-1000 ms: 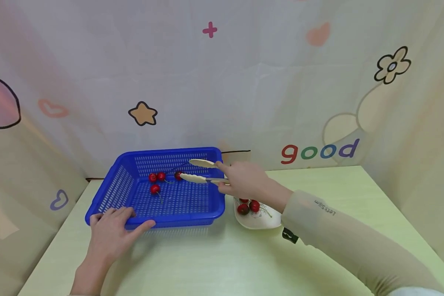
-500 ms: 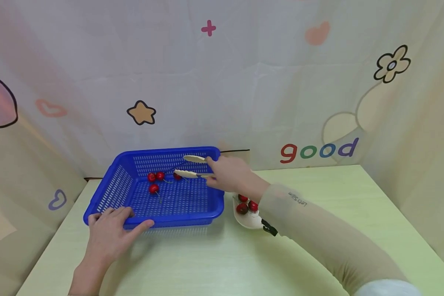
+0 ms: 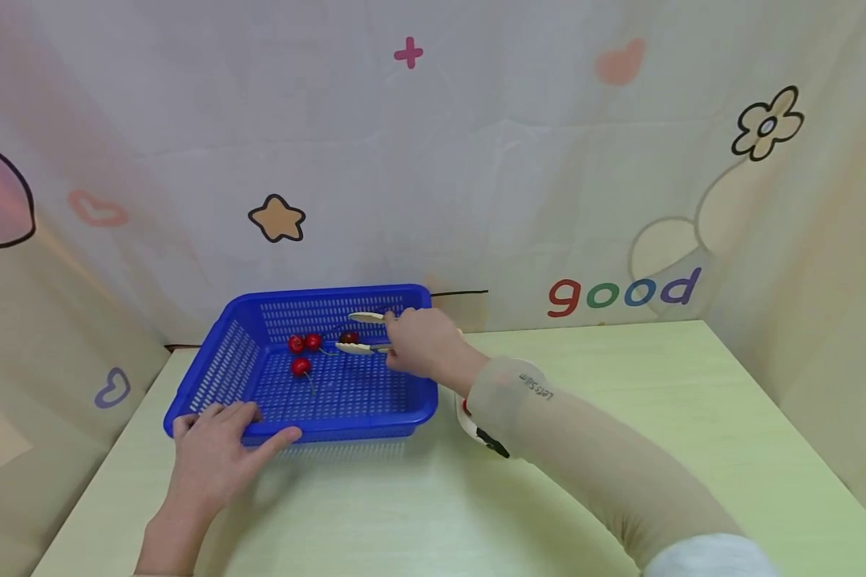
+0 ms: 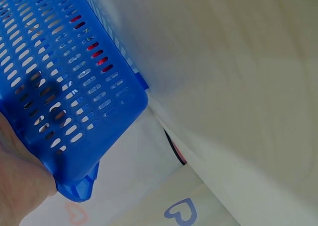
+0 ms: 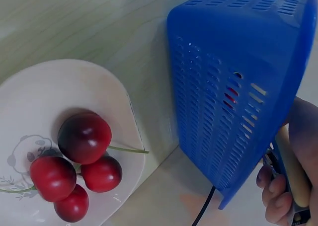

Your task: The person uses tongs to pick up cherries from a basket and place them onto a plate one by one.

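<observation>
A blue perforated basket (image 3: 245, 377) sits on the pale green table and holds several red cherries (image 3: 301, 367). My right hand (image 3: 422, 343) grips cream tongs (image 3: 361, 348) over the basket; the tong tips stand on either side of a dark cherry (image 3: 349, 337). My left hand (image 3: 220, 449) rests on the basket's front left rim, fingers straight. The left wrist view shows the basket's corner (image 4: 79, 131) against that hand (image 4: 20, 181). In the right wrist view a white plate (image 5: 64, 92) carries several cherries (image 5: 84, 136) beside the basket wall (image 5: 233, 62).
The white plate (image 3: 465, 418) lies right of the basket, mostly hidden under my right forearm. A patterned cloth backdrop (image 3: 476, 160) rises behind and at both sides of the table. A black cable (image 3: 462, 293) runs along the back edge.
My right hand has carried the tongs leftward and lower into the basket, and their tips now bracket the dark cherry. The left hand has stayed on the rim.
</observation>
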Demonstrator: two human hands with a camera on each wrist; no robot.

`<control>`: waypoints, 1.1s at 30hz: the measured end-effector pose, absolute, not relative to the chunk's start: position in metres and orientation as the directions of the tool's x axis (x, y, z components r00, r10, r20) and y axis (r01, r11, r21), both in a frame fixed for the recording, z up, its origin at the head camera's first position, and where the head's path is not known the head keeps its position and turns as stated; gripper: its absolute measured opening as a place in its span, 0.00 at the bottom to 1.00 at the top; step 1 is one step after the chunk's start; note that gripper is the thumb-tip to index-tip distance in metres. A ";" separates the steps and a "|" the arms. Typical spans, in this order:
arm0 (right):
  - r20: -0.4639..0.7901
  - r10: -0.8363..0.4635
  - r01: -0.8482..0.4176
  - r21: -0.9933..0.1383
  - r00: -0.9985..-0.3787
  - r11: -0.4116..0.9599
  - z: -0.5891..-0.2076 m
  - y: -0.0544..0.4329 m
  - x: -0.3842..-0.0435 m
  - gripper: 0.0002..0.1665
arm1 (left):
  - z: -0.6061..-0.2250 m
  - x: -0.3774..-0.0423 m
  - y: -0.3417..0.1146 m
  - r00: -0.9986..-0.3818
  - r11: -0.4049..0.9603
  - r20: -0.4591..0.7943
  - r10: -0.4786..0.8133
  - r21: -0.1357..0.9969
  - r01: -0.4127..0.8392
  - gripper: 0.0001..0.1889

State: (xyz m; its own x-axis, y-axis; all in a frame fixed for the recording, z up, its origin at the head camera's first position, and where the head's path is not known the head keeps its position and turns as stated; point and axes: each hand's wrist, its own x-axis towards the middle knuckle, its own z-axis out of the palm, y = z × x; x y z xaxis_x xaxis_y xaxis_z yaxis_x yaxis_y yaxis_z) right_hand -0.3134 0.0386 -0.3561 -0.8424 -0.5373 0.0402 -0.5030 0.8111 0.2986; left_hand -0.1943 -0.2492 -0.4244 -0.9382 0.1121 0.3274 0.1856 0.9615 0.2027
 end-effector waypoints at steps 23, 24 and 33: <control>-0.018 -0.486 -0.458 0.366 -0.874 0.810 -0.370 0.009 -0.312 0.30 | -0.424 -0.194 -0.249 -0.925 0.959 0.362 0.113 0.205 0.197 0.34; -0.020 -0.486 -0.459 0.366 -0.874 0.810 -0.371 0.009 -0.311 0.29 | -0.424 -0.195 -0.249 -0.925 0.959 0.362 0.114 0.205 0.198 0.34; -0.026 -0.485 -0.459 0.374 -0.874 0.806 -0.375 0.007 -0.308 0.29 | -0.424 -0.194 -0.248 -0.933 0.963 0.342 0.109 0.195 0.184 0.37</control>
State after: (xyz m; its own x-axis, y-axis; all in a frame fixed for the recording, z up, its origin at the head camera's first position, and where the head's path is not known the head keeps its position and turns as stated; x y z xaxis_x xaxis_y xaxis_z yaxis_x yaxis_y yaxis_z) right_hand -0.3078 0.0071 -0.3753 -0.8740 -0.4852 -0.0255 -0.4585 0.8062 0.3739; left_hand -0.1945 -0.2484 -0.4241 -0.9335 0.1091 0.3416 0.1840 0.9634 0.1950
